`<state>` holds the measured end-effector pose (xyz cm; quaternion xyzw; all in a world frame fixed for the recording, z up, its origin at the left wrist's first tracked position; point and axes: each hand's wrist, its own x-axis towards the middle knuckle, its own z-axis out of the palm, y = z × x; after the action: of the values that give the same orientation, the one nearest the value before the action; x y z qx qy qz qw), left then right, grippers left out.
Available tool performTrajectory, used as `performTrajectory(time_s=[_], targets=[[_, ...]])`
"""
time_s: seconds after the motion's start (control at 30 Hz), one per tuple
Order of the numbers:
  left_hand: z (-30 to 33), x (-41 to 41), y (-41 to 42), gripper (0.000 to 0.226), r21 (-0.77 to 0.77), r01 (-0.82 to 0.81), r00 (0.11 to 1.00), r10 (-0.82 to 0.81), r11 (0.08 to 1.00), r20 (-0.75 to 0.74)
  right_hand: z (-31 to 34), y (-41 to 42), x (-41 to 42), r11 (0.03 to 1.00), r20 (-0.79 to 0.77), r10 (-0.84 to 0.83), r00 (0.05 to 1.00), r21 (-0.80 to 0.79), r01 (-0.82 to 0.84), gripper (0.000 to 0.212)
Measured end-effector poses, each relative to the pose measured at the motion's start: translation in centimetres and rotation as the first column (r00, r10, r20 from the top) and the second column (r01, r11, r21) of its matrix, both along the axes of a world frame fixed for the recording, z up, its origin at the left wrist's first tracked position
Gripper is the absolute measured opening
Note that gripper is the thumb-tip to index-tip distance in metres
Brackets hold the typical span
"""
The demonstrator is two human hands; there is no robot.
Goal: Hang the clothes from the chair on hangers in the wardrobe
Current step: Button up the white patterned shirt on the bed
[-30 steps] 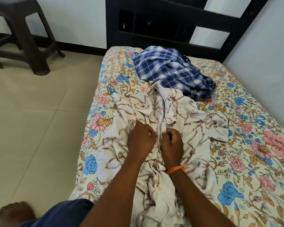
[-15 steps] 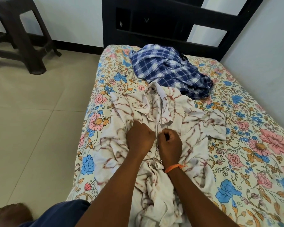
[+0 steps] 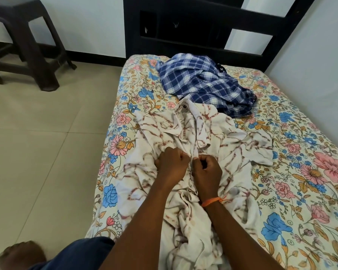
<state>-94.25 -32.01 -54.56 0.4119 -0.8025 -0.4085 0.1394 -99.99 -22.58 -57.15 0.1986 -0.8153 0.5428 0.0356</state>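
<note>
Head view: the white patterned shirt (image 3: 185,152) is lying spread on the floral bed (image 3: 293,172), with the blue checked shirt (image 3: 201,84) touching its collar at 1 o'clock. The left hand (image 3: 171,164) and right hand (image 3: 207,170) are pinching its front placket, fingers curled tight.

A white shirt (image 3: 185,152) with brown marbled streaks lies spread and rumpled on the bed (image 3: 300,172), front up, collar toward the headboard, its lower part bunched at the bed's near end. A blue-and-white plaid shirt (image 3: 201,84) lies crumpled in a heap on the bed just beyond that collar, touching it.
</note>
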Motion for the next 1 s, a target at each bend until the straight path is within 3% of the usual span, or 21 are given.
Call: performTrajectory(time_s=[0.23, 0.43, 0.57, 0.73, 0.87, 1.0], targets=[[-0.6, -0.2, 0.2, 0.028, -0.088, -0.016, 1.000, 0.017, 0.996, 0.013, -0.6, 0.7, -0.7, 0.996, 0.190, 0.033, 0.981, -0.088, -0.016, 0.010], [-1.1, -0.3, 0.6, 0.033, -0.145, 0.033, 0.999, -0.027, 0.989, 0.047, -0.7, 0.3, 0.2, 0.996, -0.114, 0.087, 0.990, 0.042, -0.083, 0.019], [-1.6, -0.4, 0.5, 0.034, -0.136, 0.047, 0.998, -0.042, 0.990, 0.044, -1.1, 0.2, 0.0, 0.995, -0.145, 0.081, 0.986, 0.076, -0.071, 0.014], [-2.0, -0.4, 0.5, 0.035, -0.132, 0.055, 0.998, -0.051, 0.990, 0.039, -0.7, 0.4, 0.1, 0.997, -0.030, 0.081, 0.996, -0.003, -0.081, 0.013], [-1.7, -0.4, 0.8, 0.032, -0.145, 0.040, 0.998, -0.031, 0.989, 0.063, -0.3, 0.7, 0.0, 0.984, 0.184, 0.098, 0.978, -0.167, -0.067, 0.010], [-1.9, -0.6, 0.9, 0.033, -0.085, 0.023, 0.999, -0.020, 0.996, 0.042, 0.4, 1.1, -0.3, 0.964, 0.354, 0.129, 0.926, -0.265, -0.034, 0.021]])
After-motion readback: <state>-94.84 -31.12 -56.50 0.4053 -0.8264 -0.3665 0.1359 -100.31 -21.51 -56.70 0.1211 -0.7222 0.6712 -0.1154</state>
